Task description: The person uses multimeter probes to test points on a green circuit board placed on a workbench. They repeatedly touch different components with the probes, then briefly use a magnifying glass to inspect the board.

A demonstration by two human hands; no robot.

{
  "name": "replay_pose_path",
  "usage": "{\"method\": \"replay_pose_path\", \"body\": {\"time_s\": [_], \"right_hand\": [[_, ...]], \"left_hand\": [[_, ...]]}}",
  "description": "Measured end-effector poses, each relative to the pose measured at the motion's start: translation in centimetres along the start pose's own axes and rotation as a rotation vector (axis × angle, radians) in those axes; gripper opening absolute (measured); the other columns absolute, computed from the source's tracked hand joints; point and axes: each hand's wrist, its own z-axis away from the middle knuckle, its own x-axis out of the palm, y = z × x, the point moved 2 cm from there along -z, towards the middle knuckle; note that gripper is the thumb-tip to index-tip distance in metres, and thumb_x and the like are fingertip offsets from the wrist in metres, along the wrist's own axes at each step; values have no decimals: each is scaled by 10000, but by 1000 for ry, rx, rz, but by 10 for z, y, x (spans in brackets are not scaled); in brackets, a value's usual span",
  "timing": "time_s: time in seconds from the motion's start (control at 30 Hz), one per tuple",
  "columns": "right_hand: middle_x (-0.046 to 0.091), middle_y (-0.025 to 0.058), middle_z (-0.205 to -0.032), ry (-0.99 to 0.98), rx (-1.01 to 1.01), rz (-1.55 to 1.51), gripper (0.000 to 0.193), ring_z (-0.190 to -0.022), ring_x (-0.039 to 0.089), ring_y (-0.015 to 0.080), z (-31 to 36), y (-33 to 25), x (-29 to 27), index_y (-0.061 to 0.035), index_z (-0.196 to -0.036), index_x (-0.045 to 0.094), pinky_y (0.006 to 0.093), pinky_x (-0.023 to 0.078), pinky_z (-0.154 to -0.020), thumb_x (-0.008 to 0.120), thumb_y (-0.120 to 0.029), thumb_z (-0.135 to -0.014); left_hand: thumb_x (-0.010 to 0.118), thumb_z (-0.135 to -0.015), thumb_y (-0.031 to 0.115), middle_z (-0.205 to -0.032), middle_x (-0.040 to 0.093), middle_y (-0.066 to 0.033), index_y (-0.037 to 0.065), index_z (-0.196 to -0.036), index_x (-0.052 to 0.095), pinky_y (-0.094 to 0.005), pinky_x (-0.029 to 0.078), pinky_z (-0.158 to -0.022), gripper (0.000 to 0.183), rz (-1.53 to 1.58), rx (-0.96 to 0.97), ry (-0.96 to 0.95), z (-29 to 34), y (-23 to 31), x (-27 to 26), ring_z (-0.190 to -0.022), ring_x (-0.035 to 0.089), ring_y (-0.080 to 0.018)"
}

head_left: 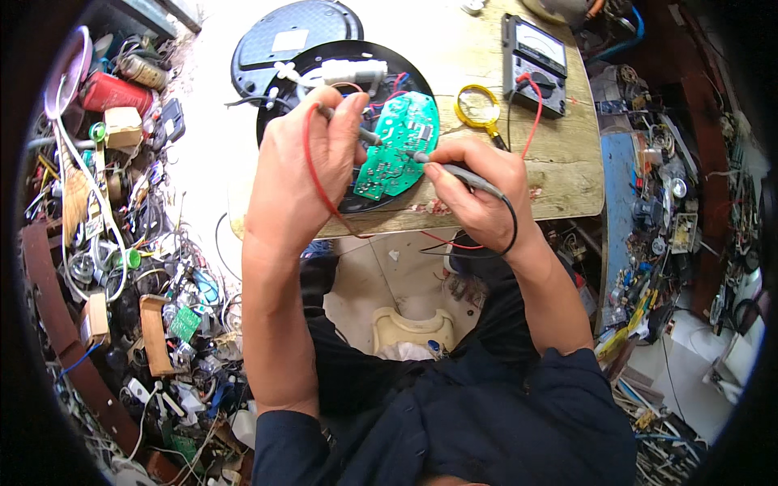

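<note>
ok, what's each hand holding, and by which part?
Left hand: red-lead probe, by its handle. Right hand: black-lead probe, near its handle's front.

A navy short-sleeved shirt (502, 417) tops dark trousers (506, 320).

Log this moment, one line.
left hand: red-wired probe; right hand: black-wired probe; both: at green circuit board; multimeter: on table

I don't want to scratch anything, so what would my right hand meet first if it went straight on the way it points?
Leading with its grey probe, your right hand would likely meet the green circuit board; whether the tip already touches it is unclear.
</note>
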Motion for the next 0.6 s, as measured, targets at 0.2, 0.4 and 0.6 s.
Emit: {"method": "replay_pose_path", "body": {"time_s": [0.2, 0.4, 0.6], "right_hand": [[751, 116, -848, 41, 21, -14, 143, -685, 716, 185, 6, 3, -5, 0, -1031, 739, 312, 552, -630, 795, 11, -900], [753, 86, -859, 219, -4, 48, 194, -722, 693, 114, 6, 7, -25, 8, -1149, 720, 266, 538, -645, 792, -12, -970], [764, 91, -857, 258, -60, 66, 198, -726, 681, 104, 6, 25, -33, -19, -1247, 727, 262, 533, -648, 707, -41, -1051]], "left_hand": [[661, -1097, 183, -632, 678, -184, -26, -941, 660, -368, 518, -510, 261, 2, -19, 30, 1, 4, -2, -559, 724, -271], [591, -1139, 342, -664, 687, -54, 3, -953, 680, -268, 449, -500, 397, -12, 1, 35, 2, -5, -1, -531, 571, -82], [652, -1097, 228, -640, 655, -154, -11, -945, 651, -385, 474, -520, 282, -27, 29, 52, 0, -4, 0, -556, 640, -282]]}}
